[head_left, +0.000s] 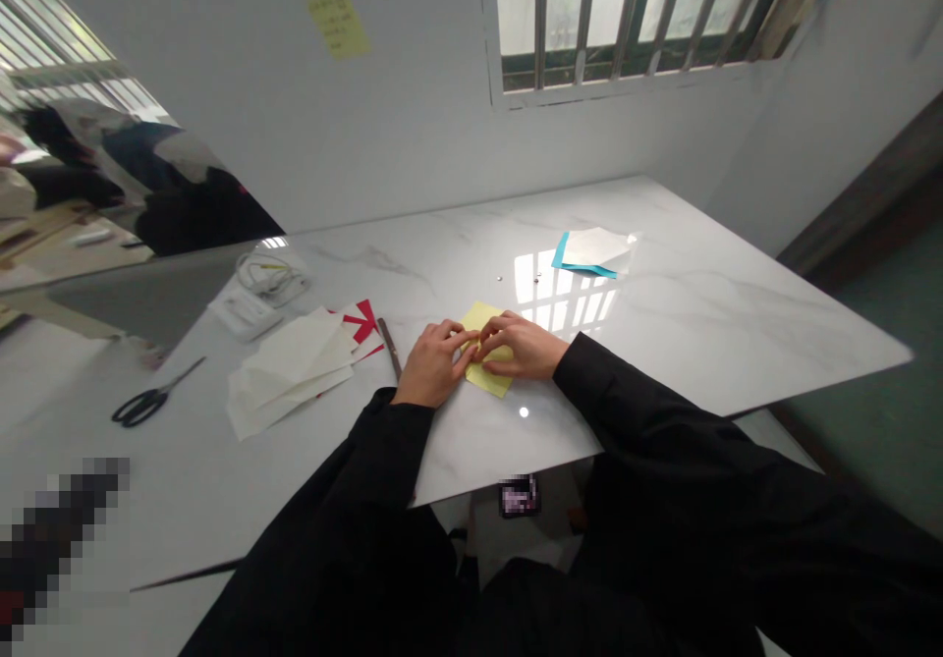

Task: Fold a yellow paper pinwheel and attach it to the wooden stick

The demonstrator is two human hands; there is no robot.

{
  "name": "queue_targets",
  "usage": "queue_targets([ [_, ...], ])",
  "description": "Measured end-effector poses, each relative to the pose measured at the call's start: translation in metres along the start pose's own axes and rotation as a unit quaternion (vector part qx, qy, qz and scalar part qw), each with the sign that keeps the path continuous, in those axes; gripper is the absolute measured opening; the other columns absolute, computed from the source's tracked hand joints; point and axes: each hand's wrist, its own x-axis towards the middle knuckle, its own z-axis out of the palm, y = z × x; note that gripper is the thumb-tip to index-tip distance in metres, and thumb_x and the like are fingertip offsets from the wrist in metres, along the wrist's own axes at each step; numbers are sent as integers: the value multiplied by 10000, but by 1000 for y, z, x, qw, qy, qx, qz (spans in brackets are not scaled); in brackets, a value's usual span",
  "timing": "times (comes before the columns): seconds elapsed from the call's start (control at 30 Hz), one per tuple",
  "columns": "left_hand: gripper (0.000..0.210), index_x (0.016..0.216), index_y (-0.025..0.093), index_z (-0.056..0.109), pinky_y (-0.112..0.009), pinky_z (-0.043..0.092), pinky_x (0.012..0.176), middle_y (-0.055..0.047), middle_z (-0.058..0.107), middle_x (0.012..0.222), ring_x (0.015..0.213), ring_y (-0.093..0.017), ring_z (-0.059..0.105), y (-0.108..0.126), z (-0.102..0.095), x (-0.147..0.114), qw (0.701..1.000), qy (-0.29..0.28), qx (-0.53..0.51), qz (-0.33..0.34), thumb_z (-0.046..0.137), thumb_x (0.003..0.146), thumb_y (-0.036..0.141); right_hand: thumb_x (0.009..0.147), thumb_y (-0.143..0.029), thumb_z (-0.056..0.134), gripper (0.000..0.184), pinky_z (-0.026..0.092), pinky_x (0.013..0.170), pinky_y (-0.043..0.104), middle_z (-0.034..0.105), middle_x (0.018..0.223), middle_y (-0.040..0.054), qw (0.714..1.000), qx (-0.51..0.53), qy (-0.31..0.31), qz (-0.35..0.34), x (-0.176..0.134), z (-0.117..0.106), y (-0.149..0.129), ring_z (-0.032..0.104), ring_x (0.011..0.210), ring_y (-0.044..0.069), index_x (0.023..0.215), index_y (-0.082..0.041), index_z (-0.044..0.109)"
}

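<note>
- Head view: yellow paper (490, 380) likely light, soft, easily creased; best held at edges.
- Left hand (433, 357) 9 o'clock, right hand (526, 345) 3 o'clock: fingertips narrow, holding paper.

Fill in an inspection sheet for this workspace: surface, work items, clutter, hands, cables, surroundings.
Surface: white marbled tabletop, glossy, reflecting light.
Work items: yellow paper under both hands; any folds are too small to tell.
Clutter: white sheets beside red paper; slim dark tool; black-handled scissors; white-and-blue papers farther back; tiny specks nearby.
Hands: left hand and right hand have their fingers at the yellow paper; grip unclear.
Cables: white cable, coiled beside a white block.
Surroundings: barred window; yellow note on the wall; blurred person at far left.
</note>
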Motion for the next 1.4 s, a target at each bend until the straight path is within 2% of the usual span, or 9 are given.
queue_targets([
  [0.17,273,1287,309,800,-478,528,1055,-87,722,1214,1100,-292,615,-2,4,2,1000,4,8,7,632,1080,366,1013,-177,740,127,496,1080,411,797,1183,81,1000,5,18,19,3,-1,8,702,1095,209,1020,-236,852],
  [0.4,301,1321,277,776,-490,529,1080,-97,758,1261,1153,-309,640,-6,3,6,1000,1,-6,11,639,1076,386,969,-90,718,157,510,1077,403,778,1243,85,997,-18,71,16,2,3,3,663,1134,222,981,-214,813],
  [0.53,493,1505,277,654,-485,526,1098,-75,780,1263,1180,-305,662,-6,1,6,999,0,-44,3,722,1027,376,973,-90,708,213,511,1060,410,778,1205,88,998,-27,59,25,2,4,4,658,1083,225,1106,-216,817],
  [0.63,593,1568,288,594,-472,522,1111,-60,786,1269,1193,-295,674,-7,1,6,998,3,-64,-2,756,1004,367,988,-112,704,185,506,1053,404,774,1200,88,998,-32,49,24,2,5,5,650,1061,224,1073,-216,831],
  [0.8,358,1409,274,726,-499,505,1136,-75,784,1355,1234,-293,661,-13,5,8,998,-13,-55,33,636,1075,367,967,-74,705,222,501,1058,394,769,1172,88,997,-25,58,36,2,5,11,651,1055,216,1071,-213,844],
  [0.9,341,1377,279,757,-513,495,1163,-65,771,1425,1258,-286,647,-17,8,9,998,-23,-49,40,560,1102,321,959,-77,715,230,501,1055,399,766,1176,93,997,-24,64,41,1,4,16,654,1048,216,1091,-209,849],
  [1.1,486,1588,330,625,-580,442,1236,-7,595,1667,1524,-323,515,-12,9,6,996,-82,7,-23,473,1126,331,964,-105,736,207,502,1036,406,769,1170,105,996,-32,73,29,1,6,26,655,1016,221,1105,-198,857],
  [1.27,553,1695,352,484,-728,218,1331,19,455,1767,1706,-372,251,-6,9,4,990,-126,35,-45,396,1149,337,975,-101,731,223,499,1039,407,773,1178,98,996,-30,72,32,2,3,28,672,1017,217,1115,-215,863],
  [1.4,538,1666,326,514,-719,271,1317,-16,504,1741,1678,-366,323,-9,9,4,993,-107,10,-41,445,1133,311,990,-103,723,249,501,1059,414,770,1198,93,996,-34,69,43,2,1,28,683,1032,216,1140,-235,872],
])
